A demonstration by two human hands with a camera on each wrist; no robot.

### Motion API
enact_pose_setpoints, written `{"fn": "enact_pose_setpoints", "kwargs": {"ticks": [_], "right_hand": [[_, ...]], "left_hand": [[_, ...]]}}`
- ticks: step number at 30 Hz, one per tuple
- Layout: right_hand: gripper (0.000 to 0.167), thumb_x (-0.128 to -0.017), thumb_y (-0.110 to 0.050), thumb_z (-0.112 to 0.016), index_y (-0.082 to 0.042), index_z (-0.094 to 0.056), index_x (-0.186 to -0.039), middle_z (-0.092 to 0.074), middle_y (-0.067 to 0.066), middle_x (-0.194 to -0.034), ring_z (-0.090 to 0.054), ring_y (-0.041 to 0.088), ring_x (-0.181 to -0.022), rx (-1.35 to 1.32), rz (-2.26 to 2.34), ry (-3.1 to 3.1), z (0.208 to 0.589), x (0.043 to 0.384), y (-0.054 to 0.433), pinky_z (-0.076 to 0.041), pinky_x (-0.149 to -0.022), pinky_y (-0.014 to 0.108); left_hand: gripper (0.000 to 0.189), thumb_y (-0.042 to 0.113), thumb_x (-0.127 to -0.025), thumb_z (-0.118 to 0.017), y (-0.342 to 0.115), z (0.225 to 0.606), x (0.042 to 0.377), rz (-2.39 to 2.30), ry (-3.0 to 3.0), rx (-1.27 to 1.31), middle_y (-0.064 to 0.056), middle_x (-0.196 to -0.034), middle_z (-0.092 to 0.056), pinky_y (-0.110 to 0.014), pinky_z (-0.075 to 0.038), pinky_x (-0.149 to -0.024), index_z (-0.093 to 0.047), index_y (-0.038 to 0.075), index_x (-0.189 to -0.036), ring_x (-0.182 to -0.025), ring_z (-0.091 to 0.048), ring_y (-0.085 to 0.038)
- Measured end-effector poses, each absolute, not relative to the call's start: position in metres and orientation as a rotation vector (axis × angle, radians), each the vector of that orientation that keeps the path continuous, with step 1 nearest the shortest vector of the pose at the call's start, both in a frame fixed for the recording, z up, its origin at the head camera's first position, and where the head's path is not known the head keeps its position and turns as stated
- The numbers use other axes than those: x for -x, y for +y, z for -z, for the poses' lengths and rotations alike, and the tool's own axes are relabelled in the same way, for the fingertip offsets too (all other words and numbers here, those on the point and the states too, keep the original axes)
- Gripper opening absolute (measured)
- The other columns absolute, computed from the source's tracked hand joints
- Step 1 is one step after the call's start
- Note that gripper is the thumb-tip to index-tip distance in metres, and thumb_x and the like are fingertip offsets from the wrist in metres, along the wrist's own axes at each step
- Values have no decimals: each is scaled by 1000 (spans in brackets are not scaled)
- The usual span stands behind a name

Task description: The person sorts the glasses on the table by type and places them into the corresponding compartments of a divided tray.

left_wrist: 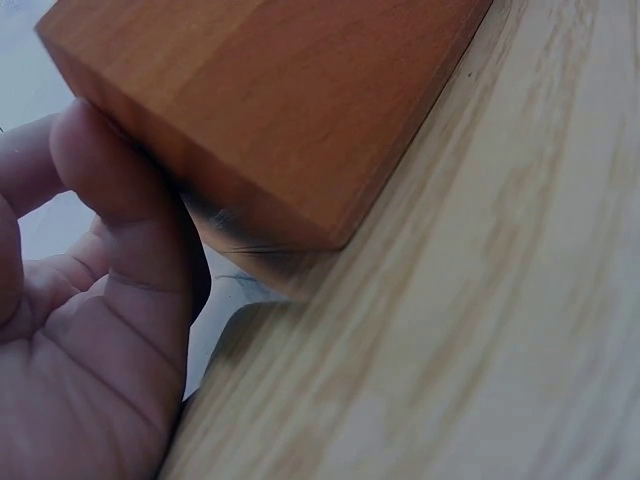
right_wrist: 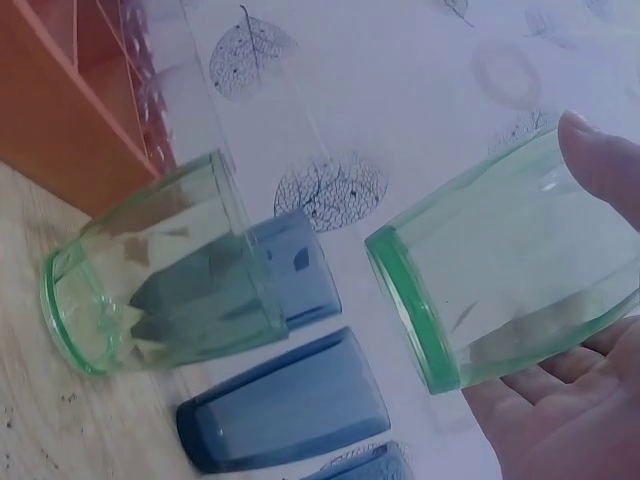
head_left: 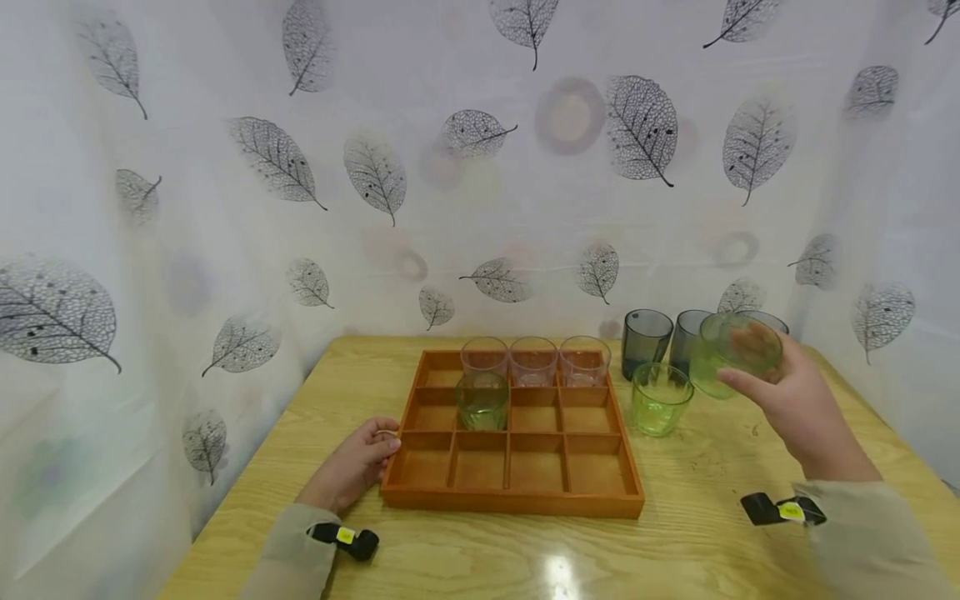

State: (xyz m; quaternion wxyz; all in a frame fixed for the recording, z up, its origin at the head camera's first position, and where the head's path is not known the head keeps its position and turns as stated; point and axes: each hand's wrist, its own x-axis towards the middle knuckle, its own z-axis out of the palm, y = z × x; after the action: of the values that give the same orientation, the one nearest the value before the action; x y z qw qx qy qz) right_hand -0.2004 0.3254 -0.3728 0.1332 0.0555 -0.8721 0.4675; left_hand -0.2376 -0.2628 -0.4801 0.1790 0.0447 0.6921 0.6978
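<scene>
My right hand [head_left: 802, 400] holds a green glass [right_wrist: 510, 270] above the right part of the table, thumb on one side and fingers on the other. Below and left of it, a second green glass [head_left: 662, 402] stands upright beside the divided wooden tray [head_left: 517, 502]. At the tray's left wall is my left hand [head_left: 352, 467], gripping the edge with bent fingers; its thumb lies against the outer side in the left wrist view. Within the tray, three clear glasses [head_left: 533, 362] occupy back-row compartments, and another green glass [head_left: 482, 402] sits in the middle row, second from left.
Dark grey glasses [head_left: 647, 343] stand at the table's back right, partly hidden by the held glass. Behind the wooden table [head_left: 315, 392] hangs a white curtain [head_left: 480, 225] with a leaf print. The tray's front row has bare compartments.
</scene>
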Motion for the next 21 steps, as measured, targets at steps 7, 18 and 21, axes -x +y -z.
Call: {"fn": "enact_pose_setpoints", "kwargs": {"ticks": [7,18,21], "right_hand": [[81,-99,-30,-68,-21,-18,-162,-40,10,-154,-44,0,-119,-221,-1370,-2513,364,204,308,-39,-83,12],[81,-98,-31,-69,-18,-20,-161,-44,10,-150,-44,6,-125,-303,-1460,-2516,359,210,274,-39,-87,12],[80,-97,-33,-70,-18,-22,-160,-47,9,-148,-46,9,-124,-311,-1484,-2518,359,212,265,-40,-86,14]], "left_hand": [[39,17,-104,-59,-262,481,237,-1975,1963,-125,-5,-100,-54,-25,-46,-62,-38,1,-133,-72,-49,-13],[34,16,-104,-58,-262,480,238,-1983,1954,-130,-4,-98,-53,-25,-45,-62,-39,2,-130,-71,-48,-13],[33,15,-104,-58,-262,479,238,-1988,1945,-132,-4,-98,-54,-25,-45,-62,-40,3,-129,-71,-48,-13]]}}
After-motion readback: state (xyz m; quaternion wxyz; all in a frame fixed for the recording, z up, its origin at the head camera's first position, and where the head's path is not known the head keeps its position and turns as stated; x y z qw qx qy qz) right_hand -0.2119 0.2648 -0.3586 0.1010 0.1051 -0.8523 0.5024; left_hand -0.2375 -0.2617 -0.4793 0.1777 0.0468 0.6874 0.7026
